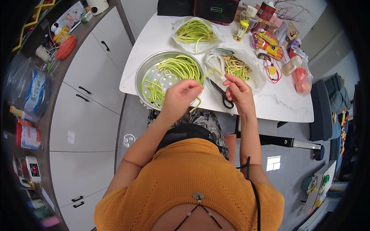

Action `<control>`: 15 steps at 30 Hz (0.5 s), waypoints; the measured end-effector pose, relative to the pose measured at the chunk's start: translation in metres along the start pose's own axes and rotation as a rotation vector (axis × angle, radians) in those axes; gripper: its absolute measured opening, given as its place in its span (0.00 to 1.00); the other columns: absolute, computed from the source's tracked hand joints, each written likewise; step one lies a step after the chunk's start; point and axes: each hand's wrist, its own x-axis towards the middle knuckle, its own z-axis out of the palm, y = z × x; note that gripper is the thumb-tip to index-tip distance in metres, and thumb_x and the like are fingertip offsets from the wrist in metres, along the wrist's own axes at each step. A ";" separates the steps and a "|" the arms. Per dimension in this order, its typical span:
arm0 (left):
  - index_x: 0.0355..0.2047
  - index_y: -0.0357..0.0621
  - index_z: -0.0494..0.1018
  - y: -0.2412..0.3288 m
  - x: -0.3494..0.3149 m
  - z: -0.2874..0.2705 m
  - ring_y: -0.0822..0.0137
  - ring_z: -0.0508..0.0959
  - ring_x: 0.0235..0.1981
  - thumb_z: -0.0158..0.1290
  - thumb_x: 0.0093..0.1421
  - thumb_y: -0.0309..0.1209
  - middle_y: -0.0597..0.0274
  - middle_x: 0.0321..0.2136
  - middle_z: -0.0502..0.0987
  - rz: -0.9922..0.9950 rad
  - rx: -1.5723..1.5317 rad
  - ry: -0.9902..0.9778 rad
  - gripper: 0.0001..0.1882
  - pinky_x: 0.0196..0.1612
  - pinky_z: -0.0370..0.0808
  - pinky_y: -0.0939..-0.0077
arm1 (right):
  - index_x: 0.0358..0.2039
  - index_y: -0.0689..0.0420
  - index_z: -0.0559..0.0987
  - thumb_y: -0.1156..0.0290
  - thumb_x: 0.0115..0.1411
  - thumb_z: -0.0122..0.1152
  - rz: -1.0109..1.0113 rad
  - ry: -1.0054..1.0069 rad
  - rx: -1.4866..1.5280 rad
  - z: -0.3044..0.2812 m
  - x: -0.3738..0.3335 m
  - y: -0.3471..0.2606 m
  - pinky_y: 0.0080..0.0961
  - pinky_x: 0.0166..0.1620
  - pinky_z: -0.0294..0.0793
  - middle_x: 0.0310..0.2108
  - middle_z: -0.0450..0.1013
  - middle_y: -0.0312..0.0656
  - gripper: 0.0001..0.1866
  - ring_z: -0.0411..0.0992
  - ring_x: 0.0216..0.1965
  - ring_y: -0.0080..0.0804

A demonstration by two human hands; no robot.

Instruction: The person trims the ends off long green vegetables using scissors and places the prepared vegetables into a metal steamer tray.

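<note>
My left hand (182, 96) is closed in a pinch on a long green garlic scape, whose lower end hangs beneath the fingers. Its blurred upper part (210, 72) arches toward my right hand (239, 92), whose thumb and fingertips are pinched at its far end. Left of and behind the left hand, a round metal basin with a perforated base (139, 73) holds many scapes. Black-handled scissors (227, 102) lie between my hands, blades pointing away. An open plastic bag (259, 77) beyond the right hand contains short yellowish-green pieces and brownish bits. More long scapes (194, 31) fill another bag behind the basin.
A white table (285, 104) carries everything. At its far right are a yellow bottle (241, 30), packaged food (267, 44), a red cord (273, 73) and a bag with red contents (301, 80). A black case (216, 9) stands at the back. White cabinets (86, 96) line the left side.
</note>
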 end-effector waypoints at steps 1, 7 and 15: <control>0.33 0.35 0.72 -0.001 0.004 -0.004 0.77 0.70 0.25 0.50 0.58 0.27 0.64 0.28 0.74 -0.048 -0.118 0.028 0.07 0.26 0.68 0.87 | 0.43 0.61 0.75 0.68 0.57 0.56 0.010 0.048 -0.188 -0.008 0.000 0.007 0.11 0.26 0.65 0.31 0.73 0.35 0.14 0.66 0.25 0.16; 0.37 0.38 0.70 -0.016 0.020 -0.019 0.77 0.73 0.25 0.47 0.61 0.30 0.65 0.27 0.73 -0.214 -0.498 0.175 0.08 0.29 0.73 0.86 | 0.34 0.58 0.78 0.73 0.45 0.62 -0.156 0.106 -1.304 -0.038 -0.021 0.044 0.32 0.40 0.70 0.33 0.71 0.45 0.13 0.70 0.38 0.44; 0.36 0.39 0.70 -0.033 0.025 -0.027 0.76 0.73 0.25 0.49 0.60 0.30 0.65 0.25 0.73 -0.278 -0.563 0.145 0.08 0.31 0.73 0.85 | 0.41 0.54 0.74 0.74 0.44 0.61 -0.196 0.156 -1.508 -0.031 -0.021 0.039 0.33 0.40 0.69 0.34 0.70 0.44 0.20 0.68 0.39 0.42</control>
